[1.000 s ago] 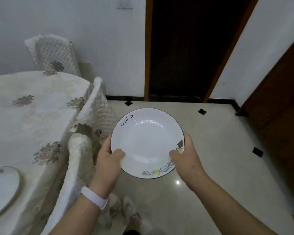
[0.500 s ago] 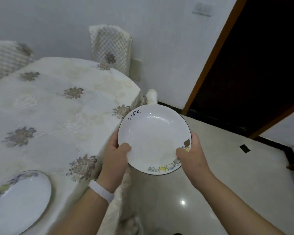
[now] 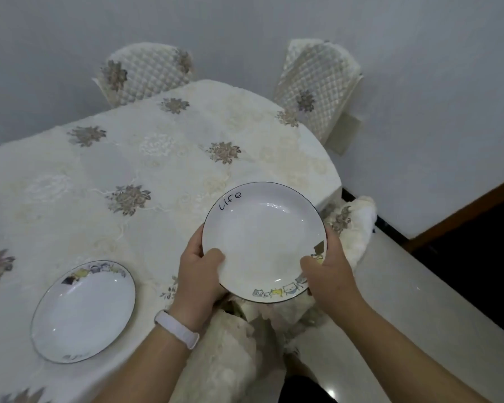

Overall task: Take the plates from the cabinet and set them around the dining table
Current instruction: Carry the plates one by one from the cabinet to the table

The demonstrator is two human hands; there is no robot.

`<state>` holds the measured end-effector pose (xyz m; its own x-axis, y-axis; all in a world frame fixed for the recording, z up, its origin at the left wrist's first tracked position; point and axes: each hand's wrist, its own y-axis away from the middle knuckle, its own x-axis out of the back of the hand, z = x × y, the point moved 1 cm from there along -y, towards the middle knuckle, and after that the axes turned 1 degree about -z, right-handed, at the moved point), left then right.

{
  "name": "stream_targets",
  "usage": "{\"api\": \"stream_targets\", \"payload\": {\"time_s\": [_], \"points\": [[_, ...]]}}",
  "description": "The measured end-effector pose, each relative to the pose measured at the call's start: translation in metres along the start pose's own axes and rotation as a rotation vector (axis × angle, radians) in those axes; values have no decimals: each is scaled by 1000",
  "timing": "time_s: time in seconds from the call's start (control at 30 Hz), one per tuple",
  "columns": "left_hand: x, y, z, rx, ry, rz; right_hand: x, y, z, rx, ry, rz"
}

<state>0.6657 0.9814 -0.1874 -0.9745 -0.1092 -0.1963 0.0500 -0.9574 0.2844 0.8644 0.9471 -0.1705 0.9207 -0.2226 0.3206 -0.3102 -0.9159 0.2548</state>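
White wristband: it sat on the left wrist, nearest the camera.
Near chair: its fleecy cream cover stood just under the forearms, tucked against the table's edge.
Left hand: it gripped the held plate's left rim, thumb curled over the top and fingers hidden beneath.
Right hand: it gripped the near right rim the same way, thumb on the cartoon border and fingers out of sight below.
Held plate: a shallow white dish with a dark edge, "Life" lettered at its far-left rim. It was in the air, roughly level, between both hands, over the table's near right edge and partly over the chair.
Deciding relation: bare cloth lay ahead and to the left of the dish, so setting it down probably called for a push forward and a lowering. The left hand was on the table side, the right beyond the edge.
Set plate: a matching dish lay flat on the cloth, well left of the held one.
Dining table: it wore cream embroidered cloth with brown flowers.
Far chairs: two quilted backs stood against the grey wall.
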Motion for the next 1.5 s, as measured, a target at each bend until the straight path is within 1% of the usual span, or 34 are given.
{"api": "stream_targets", "payload": {"time_s": [0.2,0.33,0.47,0.6,0.73,0.9,1.1,1.23,1.5], "points": [[-30,-53,-7,-23,-74,225,1,-102,3,15,21,-220],[-45,-81,-9,-6,-99,339,-3,-161,0,43,57,-346],[-44,-101,-15,43,-101,459,-15,-200,-7,51,81,-479],[-32,-109,-29,82,-167,536,-37,-224,-5,50,192,-566],[-16,-122,-42,128,-223,540,-62,-242,6,16,236,-637],[2,-147,-64,212,-278,481,-86,-262,29,-27,255,-629],[7,-168,-97,347,-340,474,-104,-289,59,-52,344,-624],[6,-180,-109,360,-403,450,-109,-302,66,-25,403,-614],[3,-190,-118,362,-555,440,-113,-321,70,9,481,-656]]}}
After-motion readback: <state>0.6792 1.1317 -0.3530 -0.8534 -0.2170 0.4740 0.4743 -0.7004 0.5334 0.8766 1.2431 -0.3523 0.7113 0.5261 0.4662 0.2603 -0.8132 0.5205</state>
